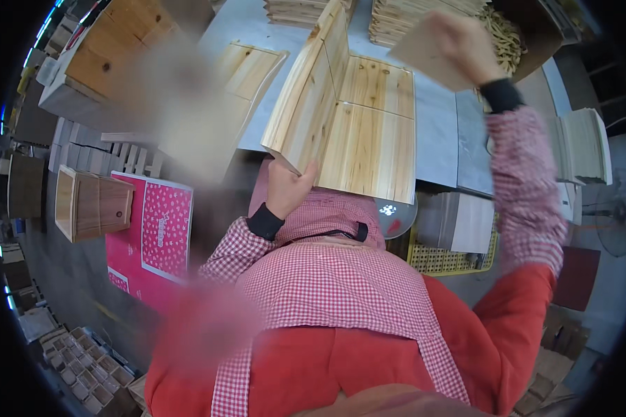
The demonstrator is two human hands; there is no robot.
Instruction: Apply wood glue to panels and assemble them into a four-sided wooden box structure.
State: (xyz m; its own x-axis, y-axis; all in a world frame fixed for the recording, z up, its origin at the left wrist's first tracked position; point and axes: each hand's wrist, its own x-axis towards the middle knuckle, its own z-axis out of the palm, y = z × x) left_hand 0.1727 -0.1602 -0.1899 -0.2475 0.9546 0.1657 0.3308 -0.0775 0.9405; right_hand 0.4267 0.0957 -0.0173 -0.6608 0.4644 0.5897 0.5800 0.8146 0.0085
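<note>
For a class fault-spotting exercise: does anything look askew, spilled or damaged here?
Nothing looks spilled or clearly damaged. One panel tilts up, but the left hand holds it. Only the hazy blotches over the view's left look odd, perhaps lens dirt.

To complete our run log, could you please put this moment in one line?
left hand: holding raised wooden panel | right hand: holding thin board | flat wooden panel: on table
</note>
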